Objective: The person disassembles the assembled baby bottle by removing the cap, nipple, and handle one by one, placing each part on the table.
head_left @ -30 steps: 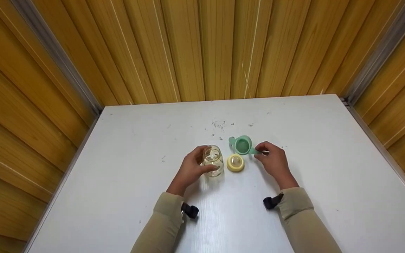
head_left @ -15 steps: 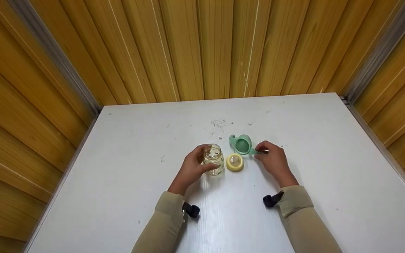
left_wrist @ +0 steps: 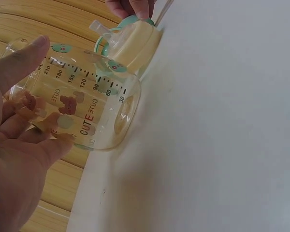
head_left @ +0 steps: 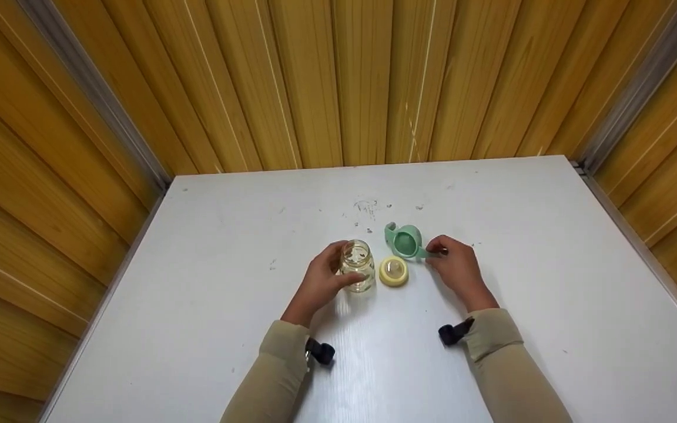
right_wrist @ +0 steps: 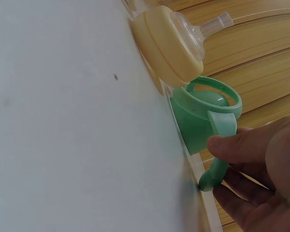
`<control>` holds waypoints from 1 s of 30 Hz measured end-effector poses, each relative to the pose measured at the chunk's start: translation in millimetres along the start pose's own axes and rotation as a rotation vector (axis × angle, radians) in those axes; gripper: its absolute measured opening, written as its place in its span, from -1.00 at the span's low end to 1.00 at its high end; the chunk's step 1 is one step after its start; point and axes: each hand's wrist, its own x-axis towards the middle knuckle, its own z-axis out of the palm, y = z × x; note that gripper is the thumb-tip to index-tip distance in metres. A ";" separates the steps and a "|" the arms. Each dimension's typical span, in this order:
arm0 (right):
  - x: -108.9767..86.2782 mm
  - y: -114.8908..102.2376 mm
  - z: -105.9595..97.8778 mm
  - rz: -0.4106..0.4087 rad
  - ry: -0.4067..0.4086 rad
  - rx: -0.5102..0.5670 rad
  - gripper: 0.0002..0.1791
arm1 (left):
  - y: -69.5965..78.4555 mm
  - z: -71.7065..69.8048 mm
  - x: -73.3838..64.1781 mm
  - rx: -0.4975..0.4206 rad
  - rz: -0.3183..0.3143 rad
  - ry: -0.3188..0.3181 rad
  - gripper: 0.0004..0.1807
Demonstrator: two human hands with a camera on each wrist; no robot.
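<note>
My left hand [head_left: 322,277] holds a clear, open-topped baby bottle [head_left: 358,267] upright, with thumb and fingers around its side. Printed bears, the word CUTE and a measuring scale show on the bottle [left_wrist: 82,96] in the left wrist view. Just right of it sits a yellow collar with a clear teat [head_left: 394,272], teat upward, on the table. Behind that is a green two-handled bottle holder [head_left: 406,242]. One of its handles [right_wrist: 222,126] is pinched between the thumb and fingers of my right hand [head_left: 457,267].
The white table [head_left: 209,282] spreads out on all sides, with dark scuff marks [head_left: 366,207] behind the objects. Wood-look panel walls [head_left: 362,82] rise at its back and sides. A small black camera [head_left: 321,351] is strapped to each wrist.
The green holder has turned and tilted slightly, its far handle rising a little in the view. The bottle has shifted very slightly; both hands keep their grip.
</note>
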 end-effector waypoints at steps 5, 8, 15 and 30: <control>0.4 -2.2 -0.4 -0.019 -0.001 -0.009 -0.81 | 1.1 1.0 -0.4 -0.002 -0.010 0.002 -0.23; 0.2 -1.9 -0.7 -0.027 -0.003 -0.013 -0.81 | 2.0 1.4 0.1 0.001 -0.013 0.005 -0.22; -1.8 0.3 -2.6 -0.045 0.018 -0.017 -0.82 | 0.9 2.7 1.7 -0.025 0.005 -0.001 -0.23; -4.6 2.7 -8.3 -0.050 0.023 -0.035 -0.84 | 2.8 7.5 1.6 -0.043 0.026 -0.017 -0.22</control>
